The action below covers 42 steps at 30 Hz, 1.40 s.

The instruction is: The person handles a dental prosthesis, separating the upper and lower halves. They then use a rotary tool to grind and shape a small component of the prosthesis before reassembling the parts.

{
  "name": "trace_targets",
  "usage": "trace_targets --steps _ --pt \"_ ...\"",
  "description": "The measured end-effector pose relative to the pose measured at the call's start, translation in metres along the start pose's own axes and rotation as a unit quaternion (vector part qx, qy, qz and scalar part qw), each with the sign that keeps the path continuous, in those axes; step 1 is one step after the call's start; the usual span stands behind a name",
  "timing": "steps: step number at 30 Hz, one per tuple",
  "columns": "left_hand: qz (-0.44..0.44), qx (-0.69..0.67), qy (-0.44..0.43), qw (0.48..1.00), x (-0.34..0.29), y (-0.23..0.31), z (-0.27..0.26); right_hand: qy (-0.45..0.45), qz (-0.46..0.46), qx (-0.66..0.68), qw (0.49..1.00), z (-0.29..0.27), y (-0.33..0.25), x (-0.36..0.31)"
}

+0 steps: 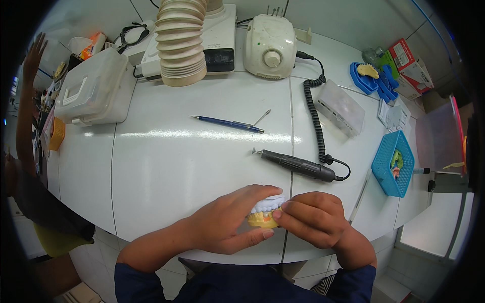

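A dental model is held between my hands near the front edge of the table, a white cast on top of a yellow cast with teeth and an orange-pink patch at its front. My left hand wraps round its left side, thumb below and fingers above. From the right, my right hand has its bent fingers and thumb pressed against the model's right side; its fingertips partly cover the teeth there. Just beyond lies a black rotary handpiece with a small disc-like tip.
A blue mechanical pencil and a bur lie mid-table. Behind stand a control unit and a ribbed hose. A lidded case is left, a blue basket right. Another person is at the far left.
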<state>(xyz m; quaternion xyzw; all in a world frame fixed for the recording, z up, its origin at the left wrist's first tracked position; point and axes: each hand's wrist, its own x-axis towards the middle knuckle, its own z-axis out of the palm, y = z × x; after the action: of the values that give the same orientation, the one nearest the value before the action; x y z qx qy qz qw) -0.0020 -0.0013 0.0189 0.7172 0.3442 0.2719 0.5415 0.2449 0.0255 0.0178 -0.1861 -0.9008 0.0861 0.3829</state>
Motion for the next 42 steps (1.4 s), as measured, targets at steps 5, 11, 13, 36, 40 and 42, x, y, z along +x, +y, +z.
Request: trace_targets --steps 5,11,13,36,40,42 --pt "-0.008 -0.007 -0.009 1.0 0.0 0.001 -0.001 0.004 -0.004 0.0 1.0 0.002 0.0 0.0" --pt "0.004 0.042 0.002 0.999 0.002 -0.002 0.002 -0.007 0.005 -0.002 1.0 0.001 -0.001 0.001" --pt "0.022 0.068 0.014 0.997 0.001 -0.004 0.004 0.0 0.009 -0.001 1.0 0.001 0.0 0.001" --pt "0.052 0.038 0.052 0.997 0.0 -0.011 0.012 0.038 0.034 0.007 0.999 0.0 -0.001 0.0" --pt "0.01 -0.047 0.044 0.998 -0.001 -0.011 0.014 0.052 0.043 0.013 0.998 0.0 -0.001 -0.001" --pt "0.01 -0.106 0.054 0.993 -0.002 -0.014 0.018 0.057 0.044 0.009 0.997 0.0 -0.002 -0.001"
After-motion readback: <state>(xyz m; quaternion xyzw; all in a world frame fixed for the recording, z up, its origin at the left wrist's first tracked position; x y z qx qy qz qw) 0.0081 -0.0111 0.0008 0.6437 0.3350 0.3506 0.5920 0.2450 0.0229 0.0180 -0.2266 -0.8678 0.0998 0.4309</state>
